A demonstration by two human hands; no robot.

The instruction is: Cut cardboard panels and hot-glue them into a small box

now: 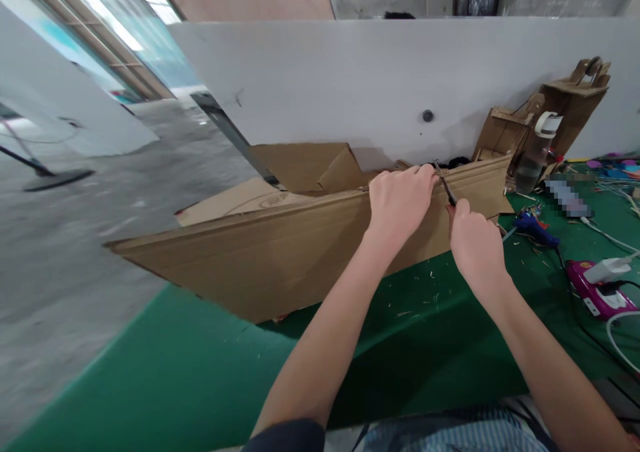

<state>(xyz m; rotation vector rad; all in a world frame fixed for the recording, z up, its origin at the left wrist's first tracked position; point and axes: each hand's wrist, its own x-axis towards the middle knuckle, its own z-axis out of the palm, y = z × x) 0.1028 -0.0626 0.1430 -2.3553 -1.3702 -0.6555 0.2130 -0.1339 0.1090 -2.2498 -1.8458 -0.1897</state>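
A long sheet of brown cardboard (280, 255) stands on its edge, slanting across the table. My left hand (403, 199) is closed over its upper edge, right of the middle. Just to the right, my right hand (475, 242) grips what looks like a pair of scissors (449, 191). The metal of the scissors meets the cardboard's top edge close to my left fingers. Their handles are mostly hidden in my right fist. Behind the sheet is a folded cardboard piece (310, 165).
On the right of the green table (200, 365) are a clear bottle (533, 159), a blue glue gun (536, 231), a magenta power strip (597, 292) with cables, and scraps. A cardboard model (565, 115) leans by the white partition (320, 85). A metal strip (235, 135) juts up behind the sheet.
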